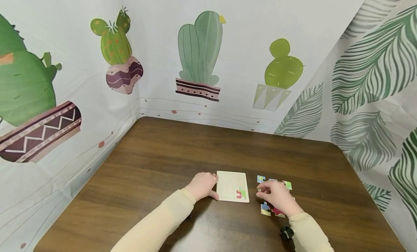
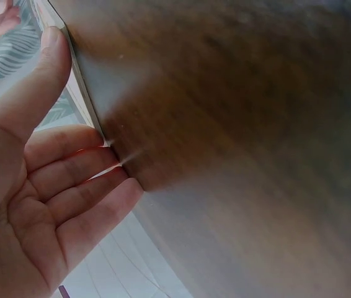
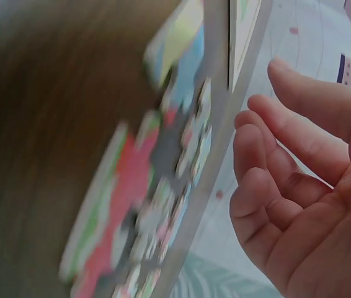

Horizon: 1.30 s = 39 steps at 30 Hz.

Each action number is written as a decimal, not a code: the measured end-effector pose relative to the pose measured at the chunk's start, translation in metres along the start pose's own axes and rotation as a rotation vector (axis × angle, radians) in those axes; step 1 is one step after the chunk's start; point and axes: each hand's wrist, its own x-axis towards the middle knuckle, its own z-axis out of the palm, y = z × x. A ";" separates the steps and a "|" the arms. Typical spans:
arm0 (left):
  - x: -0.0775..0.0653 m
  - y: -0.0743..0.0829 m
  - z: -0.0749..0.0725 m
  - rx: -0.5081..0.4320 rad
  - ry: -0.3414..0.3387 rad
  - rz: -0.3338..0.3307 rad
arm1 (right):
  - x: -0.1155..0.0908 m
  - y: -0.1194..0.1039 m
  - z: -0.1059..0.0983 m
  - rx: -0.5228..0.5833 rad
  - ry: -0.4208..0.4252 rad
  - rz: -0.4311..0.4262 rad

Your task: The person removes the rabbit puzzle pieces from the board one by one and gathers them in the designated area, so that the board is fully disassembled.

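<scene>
A shallow wooden puzzle tray lies on the table with a joined red and green puzzle part in its near right corner. My left hand rests at the tray's left side. In the left wrist view, thumb and fairly straight fingers touch that edge. Over the loose puzzle pieces hovers my right hand, fingers loosely bent. Nothing shows between thumb and fingertips in the right wrist view. Beneath it lie a blue and yellow piece and a red piece; the hand hides others.
Farther back are a blue piece and a green piece. A small black object shows by the right sleeve. The brown table meets a cloth backdrop printed with cacti and leaves.
</scene>
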 end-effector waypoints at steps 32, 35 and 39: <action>0.000 0.000 -0.002 -0.001 -0.003 0.001 | 0.018 -0.032 0.030 -0.140 -0.033 0.003; 0.000 -0.001 -0.001 -0.002 0.004 0.004 | 0.018 -0.031 0.031 -0.129 -0.027 -0.009; 0.000 -0.001 -0.001 -0.002 -0.007 0.004 | 0.018 -0.031 0.031 -0.106 -0.028 -0.014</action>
